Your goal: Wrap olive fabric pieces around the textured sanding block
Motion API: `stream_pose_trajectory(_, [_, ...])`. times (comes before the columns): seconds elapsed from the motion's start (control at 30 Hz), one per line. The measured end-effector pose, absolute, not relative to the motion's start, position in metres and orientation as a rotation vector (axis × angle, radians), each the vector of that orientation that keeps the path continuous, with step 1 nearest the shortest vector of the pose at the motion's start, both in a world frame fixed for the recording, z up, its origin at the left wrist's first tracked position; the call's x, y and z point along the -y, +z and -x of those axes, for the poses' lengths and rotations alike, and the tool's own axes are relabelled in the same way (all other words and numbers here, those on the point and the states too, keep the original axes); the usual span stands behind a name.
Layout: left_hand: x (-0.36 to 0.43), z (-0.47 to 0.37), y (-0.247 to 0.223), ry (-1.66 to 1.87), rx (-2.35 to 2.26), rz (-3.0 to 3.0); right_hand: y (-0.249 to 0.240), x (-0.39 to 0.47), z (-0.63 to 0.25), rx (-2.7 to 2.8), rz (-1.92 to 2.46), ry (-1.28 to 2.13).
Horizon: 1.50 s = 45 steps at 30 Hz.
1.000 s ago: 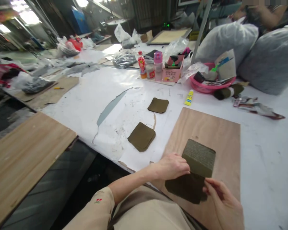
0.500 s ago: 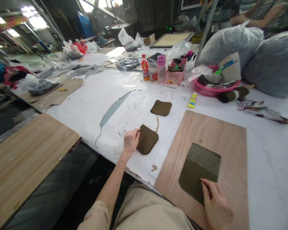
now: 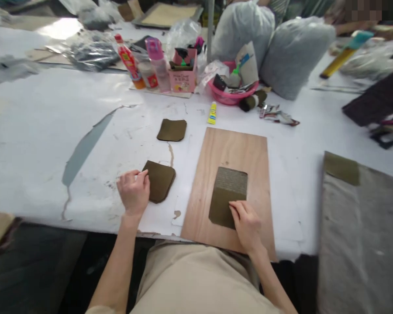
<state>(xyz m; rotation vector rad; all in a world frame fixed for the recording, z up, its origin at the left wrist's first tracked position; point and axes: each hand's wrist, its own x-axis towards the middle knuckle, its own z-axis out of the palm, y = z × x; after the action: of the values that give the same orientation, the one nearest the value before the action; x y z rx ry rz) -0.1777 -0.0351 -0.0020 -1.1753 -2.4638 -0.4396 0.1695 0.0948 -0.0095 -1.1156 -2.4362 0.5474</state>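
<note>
Nearest us, our right hand [image 3: 247, 224] lies at the lower right part of the olive-brown panel [image 3: 224, 205], its fingers [image 3: 237, 205] drawn narrow at the surface, though we cannot tell whether they pinch it or only rest on it; the panel lies on the plywood board [image 3: 205, 174], its ribbed grey-olive strip [image 3: 231, 180] at the far end; our left hand [image 3: 133, 192], which was over that panel a second ago, is now at the near stack [image 3: 161, 181], thumb and fingers closed on its left edge, and we cannot tell how many layers they hold; we judge this to mean that the panel no longer needs both hands, the right minding it while the left attends to the stack; the lower fold seen under the panel earlier no longer shows; our view has swung rightward too, bringing in the grey cloth [image 3: 356, 248] at the counter's right, an olive piece [image 3: 342, 168] on its far corner; beyond our left hand, the far stack [image 3: 172, 130] sits untouched on the white-covered counter [image 3: 94, 192], apart from the near one; farther off, the yellow tube [image 3: 212, 113] lies just beyond the board, the pink basin [image 3: 227, 97] behind it, and two bulging translucent bags [image 3: 244, 32] stand beyond that.
</note>
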Motion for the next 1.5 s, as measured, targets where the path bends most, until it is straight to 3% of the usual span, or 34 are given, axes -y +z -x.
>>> stream_pose_trajectory(0.2, [-0.007,0.101,0.007,-0.829,2.345,1.904,-0.001,-0.113,-0.145,2.467,1.189,0.44])
stream_pose_trajectory(0.37, [-0.039,0.044,0.003,-0.746,2.181,2.382,0.0,-0.12,-0.14,2.538,1.238,0.386])
stream_pose_trajectory(0.6, [-0.054,0.035,-0.008,-0.566,2.137,2.363,0.003,-0.128,-0.142,2.574,1.246,0.392])
stream_pose_trajectory(1.1, [-0.065,0.04,-0.008,-0.66,2.295,2.386,0.003,-0.127,-0.145,2.578,1.101,0.449])
stream_pose_trajectory(1.5, [-0.077,0.042,-0.002,-0.442,2.107,2.535,0.001,-0.126,-0.146,2.608,1.093,0.436])
